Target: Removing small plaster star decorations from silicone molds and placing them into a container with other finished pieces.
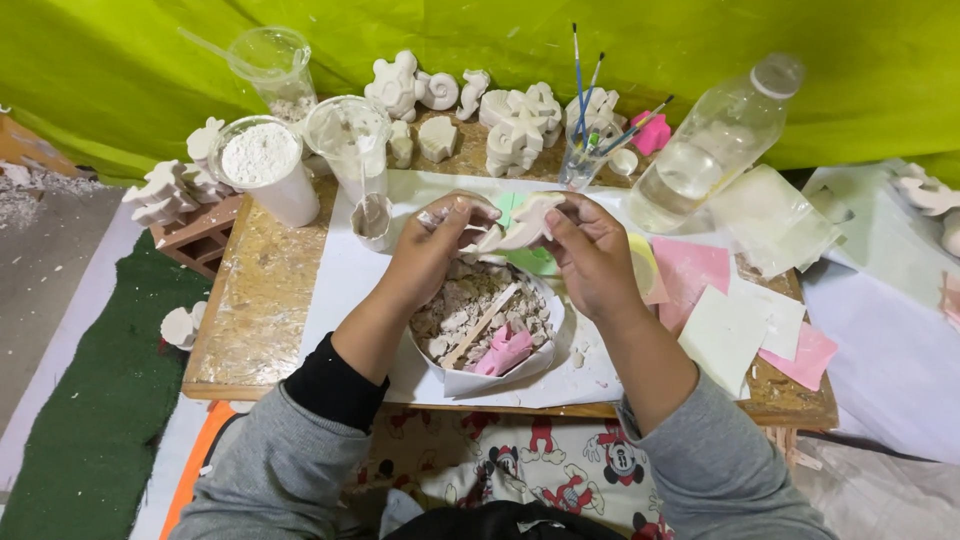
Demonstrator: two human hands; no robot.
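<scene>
Over a white paper bowl (462, 381) full of plaster chips, a wooden stick and a pink piece, both hands work on one small white plaster figure (522, 228). My right hand (590, 255) grips the figure from the right side. My left hand (432, 245) pinches a small tool or scrap against the figure's left end; what it pinches is too small to name. The bowl rests on a white sheet (345, 275) that covers the low wooden table (255, 300).
Along the back stand several white plaster figures (515, 120), a cup of white powder (262, 160), clear plastic cups (350, 135), a cup of paintbrushes (585, 150) and a tilted plastic water bottle (715, 140). Pink and white sheets (745, 320) lie at the right. Green cloth hangs behind.
</scene>
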